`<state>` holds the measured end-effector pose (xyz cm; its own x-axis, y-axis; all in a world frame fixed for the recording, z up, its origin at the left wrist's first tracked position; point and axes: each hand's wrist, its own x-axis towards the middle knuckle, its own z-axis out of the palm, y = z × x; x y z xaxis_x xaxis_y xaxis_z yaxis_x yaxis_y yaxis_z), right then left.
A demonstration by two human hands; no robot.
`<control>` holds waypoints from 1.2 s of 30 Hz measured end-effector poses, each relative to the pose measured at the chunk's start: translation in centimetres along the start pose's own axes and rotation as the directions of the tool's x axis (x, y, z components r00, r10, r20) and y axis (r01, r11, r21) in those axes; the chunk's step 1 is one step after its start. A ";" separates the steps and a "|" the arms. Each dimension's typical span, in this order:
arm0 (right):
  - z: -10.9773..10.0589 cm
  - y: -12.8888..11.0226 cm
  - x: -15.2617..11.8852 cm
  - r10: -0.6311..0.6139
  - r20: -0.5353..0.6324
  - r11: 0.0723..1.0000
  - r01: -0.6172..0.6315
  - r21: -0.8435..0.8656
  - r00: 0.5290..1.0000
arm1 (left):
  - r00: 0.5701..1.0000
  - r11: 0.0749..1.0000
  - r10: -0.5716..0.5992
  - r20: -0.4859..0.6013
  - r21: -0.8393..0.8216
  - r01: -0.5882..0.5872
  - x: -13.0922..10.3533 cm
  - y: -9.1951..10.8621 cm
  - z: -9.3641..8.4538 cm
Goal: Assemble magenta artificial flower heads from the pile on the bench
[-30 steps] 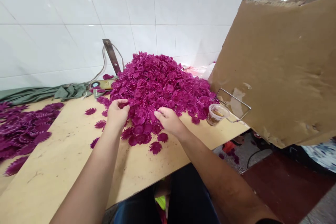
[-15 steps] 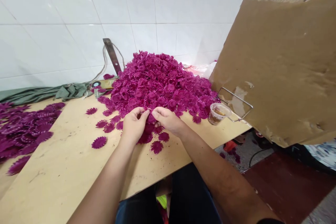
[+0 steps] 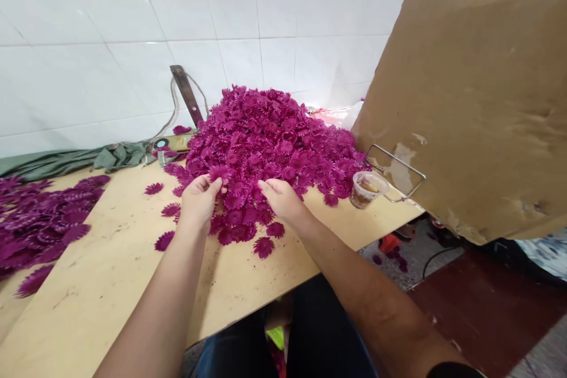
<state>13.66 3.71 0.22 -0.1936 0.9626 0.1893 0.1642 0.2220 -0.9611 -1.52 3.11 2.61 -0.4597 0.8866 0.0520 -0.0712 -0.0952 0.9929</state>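
Lower left, we see a low pile of purple flowers [image 3: 48,224], then a wide strip of tan tabletop [image 3: 119,266] with a few strays, giving the left arm open room. Left of centre, the left hand [image 3: 197,201] pinches one flower [image 3: 218,172] between thumb and fingers. Mid-frame, the big flower heap [image 3: 266,136] stands in front of the white tiled wall [image 3: 133,0]. After a small gap, the right hand [image 3: 282,198] has its fingertips together at the heap's front; we can't tell if they grip anything. The table's front edge slants up rightward under that forearm. Further right, we note a plastic cup [image 3: 365,190] near that edge, a wire frame [image 3: 398,161] just beside it, and cardboard [image 3: 465,100] blocking the right side.
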 end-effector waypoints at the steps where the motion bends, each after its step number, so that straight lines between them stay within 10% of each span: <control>1: 0.0 0.1 0.1 -0.004 -0.008 1.000 0.004 0.002 1.000 | 1.000 1.000 -0.011 0.019 0.023 0.010 -0.1 -0.1 0.0; 9: 0.2 -0.9 1.0 0.114 0.112 0.932 -0.145 0.332 0.987 | 0.996 0.984 -0.034 0.082 0.178 0.019 0.1 -0.6 -0.3; 17: 0.8 -0.9 1.3 0.185 0.013 0.931 -0.180 0.316 0.983 | 0.993 0.997 0.019 0.112 0.073 -0.028 0.2 -0.7 -0.4; 27: 0.4 -0.6 1.1 -0.017 0.167 0.940 -0.041 0.339 0.986 | 0.971 0.969 -0.015 0.237 0.244 -0.044 -0.3 -0.7 -0.2; 32: 0.4 -0.7 1.3 0.036 0.009 0.993 -0.037 0.109 0.999 | 0.976 0.754 0.163 0.148 0.619 -0.220 0.5 -1.2 -0.5; 36: 0.3 -0.5 1.5 0.074 -0.018 0.997 -0.073 0.027 0.997 | 0.882 0.503 0.439 0.170 0.767 -0.398 0.2 -1.1 -0.7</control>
<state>13.01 4.98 0.93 -0.1640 0.9790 0.1214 0.1520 0.1467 -0.9774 -2.11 3.09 1.46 -0.2867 0.8172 0.5000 0.8262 -0.0533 0.5609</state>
